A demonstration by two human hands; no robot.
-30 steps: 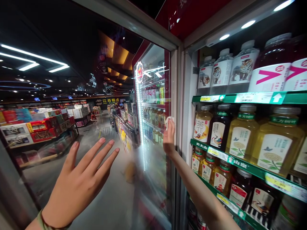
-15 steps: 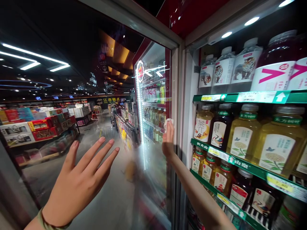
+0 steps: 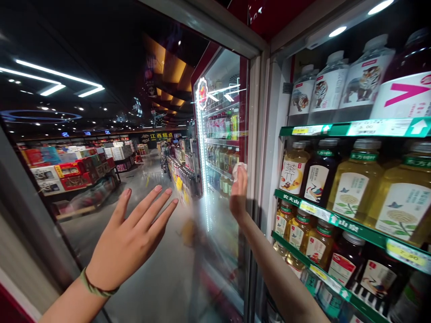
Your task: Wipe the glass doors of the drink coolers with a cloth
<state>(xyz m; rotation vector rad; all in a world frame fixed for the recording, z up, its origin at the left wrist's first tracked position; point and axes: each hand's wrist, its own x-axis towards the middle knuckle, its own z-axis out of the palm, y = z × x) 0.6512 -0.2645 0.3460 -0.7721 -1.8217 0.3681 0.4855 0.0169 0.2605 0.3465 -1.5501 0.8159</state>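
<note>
My left hand [image 3: 133, 242] is spread with its fingers apart and its back toward me, in front of the glass door [image 3: 161, 287]. It holds nothing, and a green band [image 3: 96, 285] circles its wrist. Whether the palm touches the glass I cannot tell. Farther off, near the door's hinge-side frame, my right hand [image 3: 239, 197] presses a crumpled white cloth [image 3: 239, 170] to the glass. Its fingers stand upright against the cloth, most of which they cover. Blurry streaks show on the lower part of the pane.
To my right, a lit drinks cooler holds shelves of bottles [image 3: 352, 181] behind green price strips [image 3: 308, 206]. A metal door frame [image 3: 257, 148] borders the glass. Through the pane stand another lit cooler [image 3: 218, 134], a row of goods [image 3: 183, 172] and stacked boxes [image 3: 72, 175].
The view has turned slightly left, so the shelves sit farther right. My left hand appears a little farther right; my right hand stays near the frame with the cloth.
</note>
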